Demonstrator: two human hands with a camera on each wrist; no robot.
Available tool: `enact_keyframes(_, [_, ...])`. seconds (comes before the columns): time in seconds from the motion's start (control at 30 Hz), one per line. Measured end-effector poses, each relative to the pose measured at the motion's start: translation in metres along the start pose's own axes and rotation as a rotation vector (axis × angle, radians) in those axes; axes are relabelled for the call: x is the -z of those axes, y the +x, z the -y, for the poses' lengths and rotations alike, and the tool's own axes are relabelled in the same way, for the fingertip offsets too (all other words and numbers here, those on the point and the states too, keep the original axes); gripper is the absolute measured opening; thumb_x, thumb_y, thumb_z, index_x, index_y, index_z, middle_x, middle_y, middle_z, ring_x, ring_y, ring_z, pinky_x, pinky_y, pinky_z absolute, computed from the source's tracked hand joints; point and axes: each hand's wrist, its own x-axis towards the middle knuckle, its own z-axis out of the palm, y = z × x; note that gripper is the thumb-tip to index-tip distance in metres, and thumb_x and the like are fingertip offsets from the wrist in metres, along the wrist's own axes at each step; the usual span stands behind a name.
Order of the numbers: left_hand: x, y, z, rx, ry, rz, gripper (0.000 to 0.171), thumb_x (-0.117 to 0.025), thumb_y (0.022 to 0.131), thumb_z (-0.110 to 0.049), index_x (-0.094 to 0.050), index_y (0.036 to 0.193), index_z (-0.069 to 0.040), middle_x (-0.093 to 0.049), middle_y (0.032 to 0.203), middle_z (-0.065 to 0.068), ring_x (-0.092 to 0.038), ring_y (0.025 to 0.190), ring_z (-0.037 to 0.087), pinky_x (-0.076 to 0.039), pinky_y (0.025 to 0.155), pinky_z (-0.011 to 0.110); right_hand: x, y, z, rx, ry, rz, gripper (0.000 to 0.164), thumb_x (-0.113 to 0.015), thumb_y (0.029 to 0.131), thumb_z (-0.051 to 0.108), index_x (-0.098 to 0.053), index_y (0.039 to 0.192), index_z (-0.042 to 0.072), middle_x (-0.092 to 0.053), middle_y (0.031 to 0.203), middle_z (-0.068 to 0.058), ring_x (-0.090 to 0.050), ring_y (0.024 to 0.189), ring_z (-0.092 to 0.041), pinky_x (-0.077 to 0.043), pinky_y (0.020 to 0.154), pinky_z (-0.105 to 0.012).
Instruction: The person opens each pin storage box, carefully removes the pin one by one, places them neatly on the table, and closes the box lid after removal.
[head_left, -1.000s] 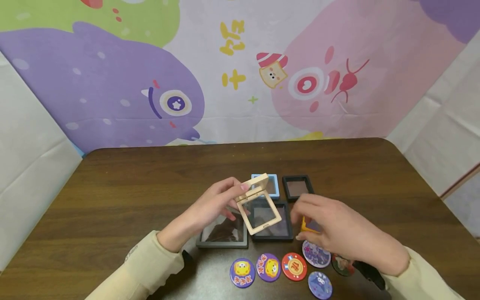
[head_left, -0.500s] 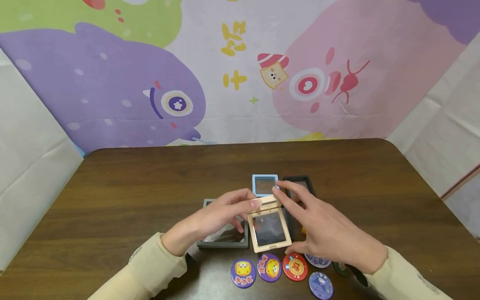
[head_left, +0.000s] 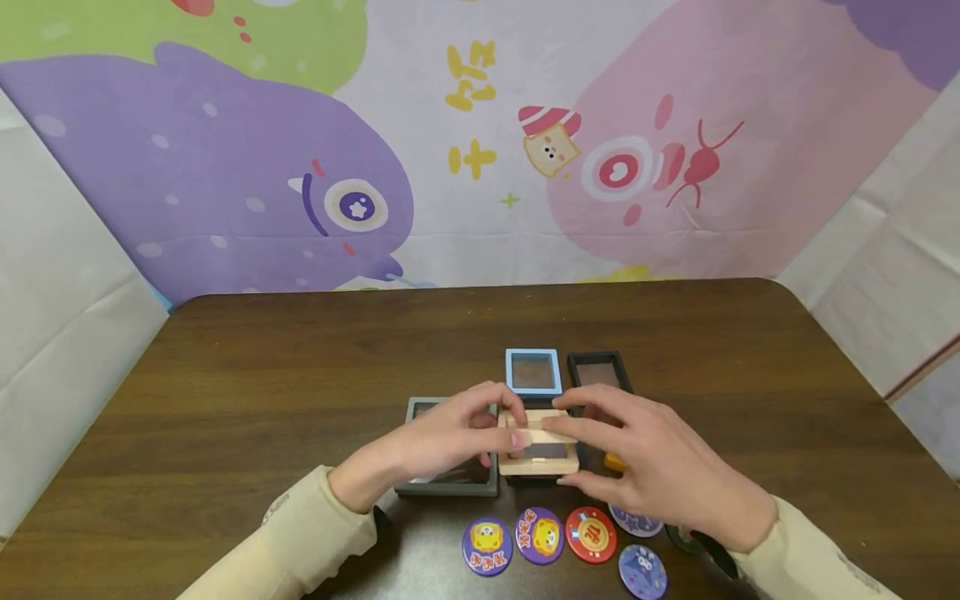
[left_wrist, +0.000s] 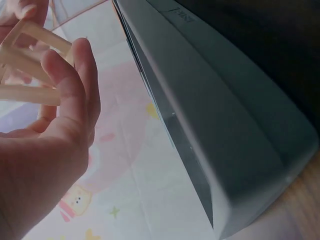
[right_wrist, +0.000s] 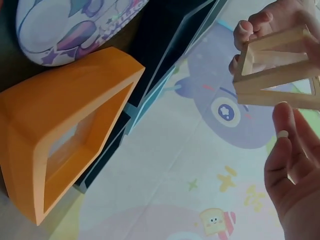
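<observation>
A beige hinged display frame is held partly unfolded above a larger black frame; its two square halves make a V in the right wrist view. My left hand grips its left side, with thumb and fingers around the hinged halves. My right hand is at its right side, index finger on the upper half and thumb at the lower corner. In the left wrist view my left hand's fingers curl around one end of the beige frame. An orange frame stands under my right hand, mostly hidden in the head view.
A grey frame lies under my left hand. Behind are a light blue frame and a small black frame. Several round badges lie in front, among them a red badge and a purple lion badge.
My right hand has come left from over the orange frame to the beige frame. The beige frame has tipped so its halves show more edge-on, with the upper half swung toward me.
</observation>
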Motion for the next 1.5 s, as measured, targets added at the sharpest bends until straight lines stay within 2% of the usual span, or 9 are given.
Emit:
enact_keyframes(0.2, [-0.002,-0.001,0.001,0.001,0.008,0.003,0.032,-0.06,0.085,-0.036,-0.051,0.108,-0.015,-0.046,0.112,0.009,-0.056,0.078,0.029,-0.05,0.07,0.045,-0.001,0.001,0.0,0.076,0.017,-0.083,0.042,-0.076,0.07,0.021,-0.066,0.11,0.022,-0.056,0.112,0.005,-0.051,0.087,-0.006,-0.043,0.065,-0.018])
enact_keyframes(0.53, [-0.001,-0.001,0.001,-0.018,-0.005,0.025,0.036,-0.064,0.084,-0.03,-0.05,0.109,-0.008,-0.044,0.114,0.009,-0.059,0.075,0.033,-0.049,0.067,0.047,-0.002,0.001,0.0,0.093,-0.007,-0.124,0.04,-0.077,0.068,0.02,-0.068,0.107,0.022,-0.057,0.101,0.009,-0.048,0.076,-0.002,-0.039,0.06,-0.015])
enact_keyframes(0.63, [-0.002,0.0,0.002,-0.01,-0.018,0.025,0.037,-0.065,0.083,-0.028,-0.05,0.109,-0.006,-0.049,0.111,0.011,-0.06,0.077,0.034,-0.049,0.067,0.046,-0.003,0.001,0.0,0.096,-0.01,-0.128,0.039,-0.077,0.068,0.02,-0.069,0.106,0.023,-0.057,0.098,0.01,-0.045,0.072,-0.001,-0.037,0.058,-0.013])
enact_keyframes(0.83, [-0.001,-0.001,0.002,-0.003,-0.025,0.02,0.037,-0.068,0.082,-0.027,-0.051,0.108,-0.007,-0.047,0.114,0.01,-0.061,0.079,0.025,-0.047,0.064,0.036,-0.004,0.0,-0.001,0.095,-0.023,-0.131,0.037,-0.076,0.068,0.019,-0.069,0.105,0.025,-0.056,0.095,0.011,-0.043,0.068,0.0,-0.035,0.056,-0.012])
enact_keyframes(0.97, [-0.001,0.0,0.003,-0.01,-0.017,0.01,0.037,-0.069,0.08,-0.027,-0.051,0.107,-0.007,-0.045,0.115,0.008,-0.061,0.079,0.021,-0.046,0.063,0.035,-0.005,0.0,-0.001,0.094,-0.026,-0.129,0.037,-0.076,0.068,0.019,-0.07,0.105,0.025,-0.057,0.096,0.011,-0.044,0.068,0.001,-0.036,0.056,-0.013])
enact_keyframes(1.07, [0.0,0.001,0.004,-0.048,0.061,-0.018,0.037,-0.071,0.079,-0.03,-0.053,0.105,-0.011,-0.046,0.114,0.004,-0.059,0.084,0.018,-0.049,0.066,0.034,-0.006,-0.001,-0.001,0.105,-0.016,-0.128,0.038,-0.076,0.068,0.017,-0.069,0.106,0.023,-0.057,0.099,0.009,-0.047,0.072,-0.001,-0.039,0.058,-0.014])
enact_keyframes(1.17, [0.001,0.003,0.005,-0.119,0.221,-0.077,0.037,-0.072,0.076,-0.038,-0.054,0.102,-0.018,-0.049,0.11,-0.005,-0.055,0.092,0.012,-0.049,0.069,0.032,-0.007,0.0,-0.001,0.116,-0.009,-0.125,0.04,-0.077,0.068,0.015,-0.069,0.106,0.021,-0.058,0.102,0.006,-0.05,0.076,-0.004,-0.042,0.061,-0.016])
enact_keyframes(1.3, [0.002,0.003,0.006,-0.206,0.429,-0.164,0.037,-0.071,0.073,-0.05,-0.057,0.096,-0.025,-0.053,0.104,-0.014,-0.052,0.093,0.009,-0.048,0.07,0.031,-0.007,0.002,0.0,0.108,-0.014,-0.115,0.038,-0.078,0.067,0.012,-0.069,0.104,0.019,-0.058,0.104,0.005,-0.053,0.082,-0.006,-0.045,0.065,-0.019])
enact_keyframes(1.5, [0.011,0.001,0.008,-0.213,0.623,-0.246,0.022,-0.067,0.073,-0.057,-0.06,0.079,-0.037,-0.055,0.11,-0.012,-0.055,0.088,0.008,-0.047,0.065,0.024,-0.003,0.004,0.0,0.053,0.005,-0.092,0.028,-0.074,0.074,0.014,-0.068,0.101,0.019,-0.057,0.107,0.005,-0.052,0.084,-0.003,-0.044,0.065,-0.016])
